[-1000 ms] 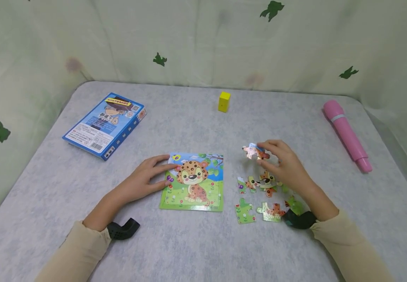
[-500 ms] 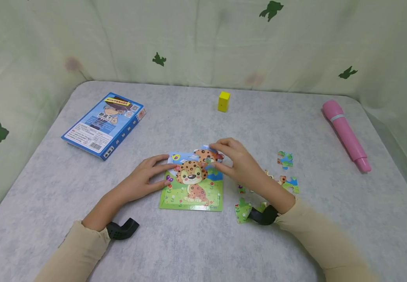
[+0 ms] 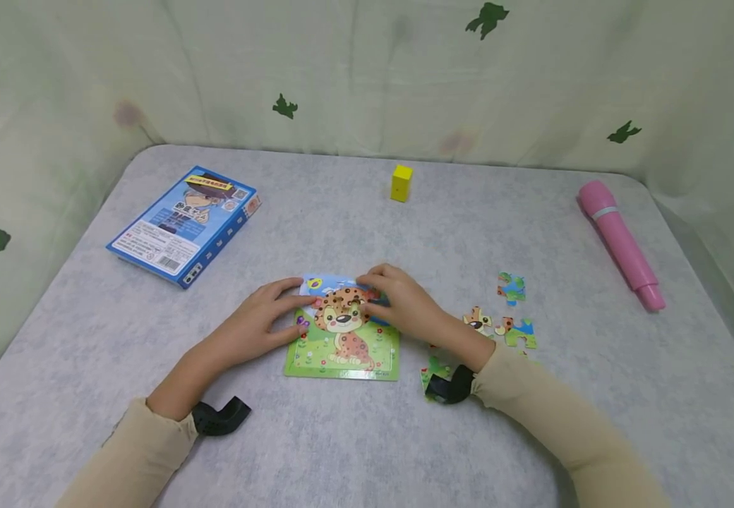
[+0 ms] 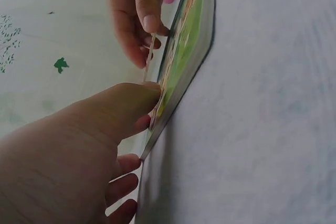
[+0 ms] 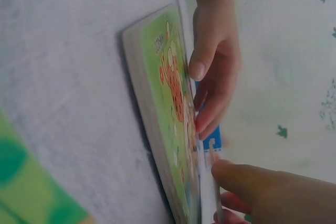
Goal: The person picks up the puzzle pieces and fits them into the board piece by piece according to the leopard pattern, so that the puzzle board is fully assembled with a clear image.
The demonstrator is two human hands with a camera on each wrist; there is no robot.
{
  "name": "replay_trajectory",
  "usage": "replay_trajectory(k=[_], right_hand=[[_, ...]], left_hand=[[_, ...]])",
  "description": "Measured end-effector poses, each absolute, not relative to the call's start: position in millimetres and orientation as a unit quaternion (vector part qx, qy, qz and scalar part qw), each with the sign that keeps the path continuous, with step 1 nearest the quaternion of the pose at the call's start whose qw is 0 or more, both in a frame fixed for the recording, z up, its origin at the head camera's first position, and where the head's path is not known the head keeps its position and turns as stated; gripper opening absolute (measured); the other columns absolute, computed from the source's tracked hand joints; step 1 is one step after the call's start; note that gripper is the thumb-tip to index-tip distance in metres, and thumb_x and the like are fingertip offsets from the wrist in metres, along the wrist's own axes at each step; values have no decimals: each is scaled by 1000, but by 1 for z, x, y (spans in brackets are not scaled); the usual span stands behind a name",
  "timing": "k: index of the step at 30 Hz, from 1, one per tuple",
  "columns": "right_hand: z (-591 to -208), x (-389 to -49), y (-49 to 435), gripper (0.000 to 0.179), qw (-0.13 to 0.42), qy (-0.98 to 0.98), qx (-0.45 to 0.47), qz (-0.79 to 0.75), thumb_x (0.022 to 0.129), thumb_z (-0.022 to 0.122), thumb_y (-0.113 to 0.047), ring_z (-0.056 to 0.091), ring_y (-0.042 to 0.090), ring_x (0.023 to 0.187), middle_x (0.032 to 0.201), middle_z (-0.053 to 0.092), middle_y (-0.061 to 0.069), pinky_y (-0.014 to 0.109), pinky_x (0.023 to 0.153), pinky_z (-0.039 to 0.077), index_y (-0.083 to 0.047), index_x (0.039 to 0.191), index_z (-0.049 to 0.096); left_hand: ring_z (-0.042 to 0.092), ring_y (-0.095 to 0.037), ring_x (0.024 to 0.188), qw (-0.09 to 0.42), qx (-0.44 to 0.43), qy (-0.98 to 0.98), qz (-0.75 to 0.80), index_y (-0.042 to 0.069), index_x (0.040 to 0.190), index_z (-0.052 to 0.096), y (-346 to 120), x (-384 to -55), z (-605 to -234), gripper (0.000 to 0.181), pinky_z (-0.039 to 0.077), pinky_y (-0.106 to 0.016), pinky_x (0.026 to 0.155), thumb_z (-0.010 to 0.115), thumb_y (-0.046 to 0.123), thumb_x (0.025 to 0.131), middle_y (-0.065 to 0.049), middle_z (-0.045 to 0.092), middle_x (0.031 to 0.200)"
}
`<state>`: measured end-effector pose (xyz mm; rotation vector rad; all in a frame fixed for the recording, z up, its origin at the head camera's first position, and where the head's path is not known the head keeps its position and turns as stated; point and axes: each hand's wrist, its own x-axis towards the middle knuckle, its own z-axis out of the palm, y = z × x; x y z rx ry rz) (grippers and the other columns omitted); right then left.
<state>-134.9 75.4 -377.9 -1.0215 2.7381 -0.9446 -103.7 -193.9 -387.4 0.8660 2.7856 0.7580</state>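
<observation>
A square puzzle board (image 3: 316,363) with a spotted leopard cub on green grass lies flat on the table. My left hand (image 3: 246,328) rests on its left edge, fingers spread and fairly straight, thumb tip on the top face. Over the upper right of the board, my right hand (image 3: 408,303) pinches a jigsaw piece between thumb and fingers. That jigsaw piece (image 4: 149,59) shows edge-on in the left wrist view, close over the board and standing off its surface. The right wrist view also catches the thin edge of the piece below the left hand's fingertips.
Right of the board lie several loose jigsaw pieces (image 3: 512,288), some hidden under the right forearm. A blue box (image 3: 183,222) sits at the back left, a yellow block (image 3: 401,183) at the back, and a pink toy microphone (image 3: 621,243) at the far right.
My right hand has carried the jigsaw piece left from over the loose pieces to the board and lowered it closer. The left hand stays at the board's left edge.
</observation>
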Motion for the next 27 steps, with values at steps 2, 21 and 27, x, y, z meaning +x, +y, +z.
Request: replay_trajectory(k=[2,21,27], right_hand=[[-380,-137,74,41,34,892,-338,-298,83,65,-26,48,17,103,113,51,6,31,86,41,-7,119,58],[-386,-140,65,37,14,899,-373,-228,85,63,-31,46,14,87,107,51,-1,35,74,35,-18,119,61],[-381,-140,66,40,54,903,-359,-231,86,60,-33,42,14,87,110,48,1,32,72,32,-18,123,56]], left_hand=[[27,-34,126,65,285,925,241,14,127,52,-190,-104,-385,48,23,-52,98,59,37,86,-12,31,140],[46,-28,104,38,355,920,161,22,134,46,-177,-116,-381,55,36,-45,86,60,41,85,-14,47,122],[42,-29,109,51,347,921,171,19,134,45,-175,-115,-382,57,32,-48,91,59,43,85,-14,43,126]])
